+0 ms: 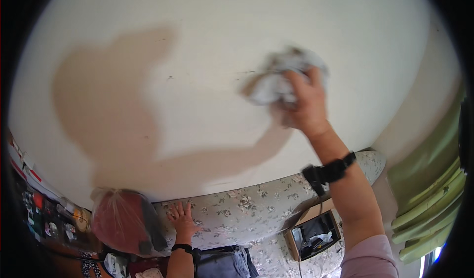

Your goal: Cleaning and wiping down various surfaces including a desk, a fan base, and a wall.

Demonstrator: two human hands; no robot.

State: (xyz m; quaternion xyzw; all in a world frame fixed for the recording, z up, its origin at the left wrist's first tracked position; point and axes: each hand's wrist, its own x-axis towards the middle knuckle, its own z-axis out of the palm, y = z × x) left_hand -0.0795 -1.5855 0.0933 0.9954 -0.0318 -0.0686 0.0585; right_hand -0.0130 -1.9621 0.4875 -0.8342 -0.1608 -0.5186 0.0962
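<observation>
My right hand (pixel 309 102) grips a crumpled white cloth (pixel 274 87) with dark patches, blurred by motion. Hand and cloth are up against or close to the pale wall (pixel 207 104), near a few small dark marks (pixel 246 71). More little marks (pixel 170 77) dot the wall further left. Low in the view, my left hand (pixel 184 218) rests with fingers spread on the top of a floral-upholstered sofa back (pixel 240 207), holding nothing. Each wrist wears a black band.
A clear plastic bag with red contents (pixel 118 218) sits left of my left hand. Folded clothes (pixel 224 263) and an open cardboard box (pixel 294 241) lie on the sofa. Green curtains (pixel 429 204) hang at right. Assorted items (pixel 52 226) crowd the far left.
</observation>
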